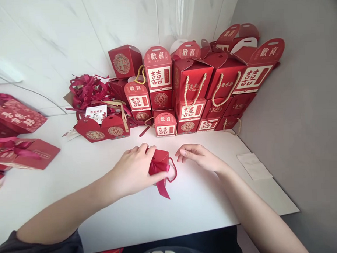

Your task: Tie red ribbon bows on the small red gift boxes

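A small red gift box (161,155) with a red ribbon (163,189) and a dark red cord handle (174,170) is in the middle of the white table. My left hand (139,166) grips it from the left, thumb across the front and fingers over the top, hiding much of the box. To the right of the box, apart from it, hovers my right hand (198,156). Its fingers are loosely curved with a gap between thumb and fingers, and nothing shows in it.
Stacked red gift boxes (193,79), some with rope handles, line the wall. Left of them, an open red box (102,128) stands by a heap of ribbons (88,90). More ribboned boxes (33,151) lie far left. A white tissue (254,166) lies near the right edge.
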